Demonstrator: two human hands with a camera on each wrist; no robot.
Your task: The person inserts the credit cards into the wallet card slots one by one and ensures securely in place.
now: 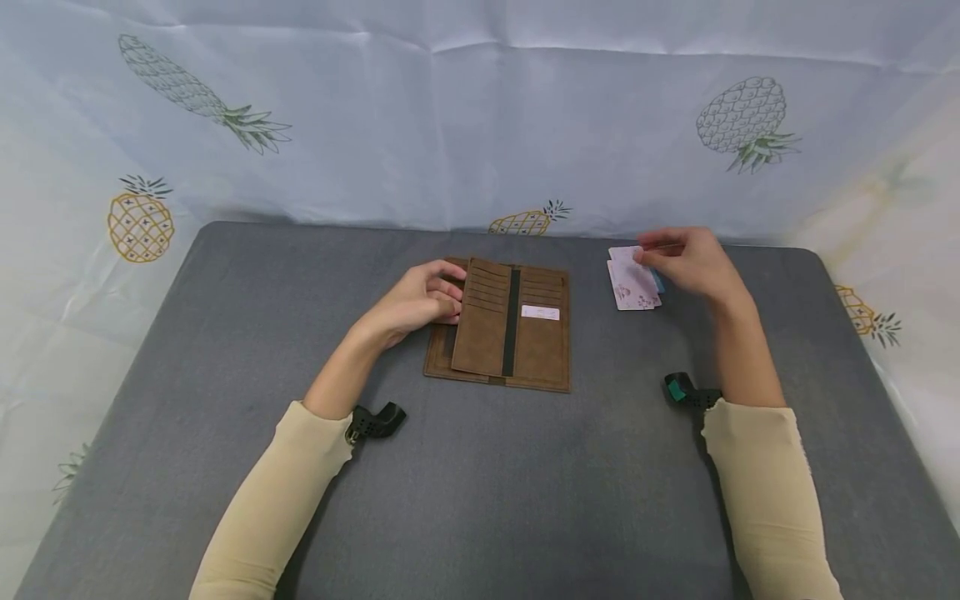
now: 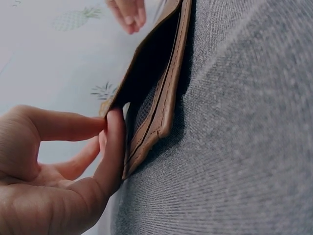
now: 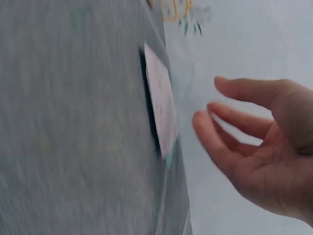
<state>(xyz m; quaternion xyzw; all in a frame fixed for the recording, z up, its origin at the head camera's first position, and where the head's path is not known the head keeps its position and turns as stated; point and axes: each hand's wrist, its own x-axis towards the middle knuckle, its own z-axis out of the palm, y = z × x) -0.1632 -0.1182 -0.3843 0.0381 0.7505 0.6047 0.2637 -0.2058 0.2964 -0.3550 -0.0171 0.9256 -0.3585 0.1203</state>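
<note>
A brown wallet (image 1: 542,358) lies spread on the table, its card slots facing up and a white-pink card (image 1: 540,312) showing in one of them. My left hand (image 1: 412,302) pinches the left edge of its inner flap (image 1: 478,337) between thumb and fingers. In the left wrist view that flap is lifted from the wallet's outer cover (image 2: 168,103), leaving a dark gap between them. To the right, my right hand (image 1: 693,265) hovers over a small stack of pink cards (image 1: 633,287). Its thumb and fingers are parted with nothing between them in the right wrist view, apart from the cards (image 3: 161,105).
A blue card edge (image 1: 658,282) peeks out under the pink ones. The grey table (image 1: 495,483) ends just behind the cards, where a white pineapple-print cloth (image 1: 465,125) hangs. Black wrist mounts (image 1: 378,421) stick out inward from both sleeves.
</note>
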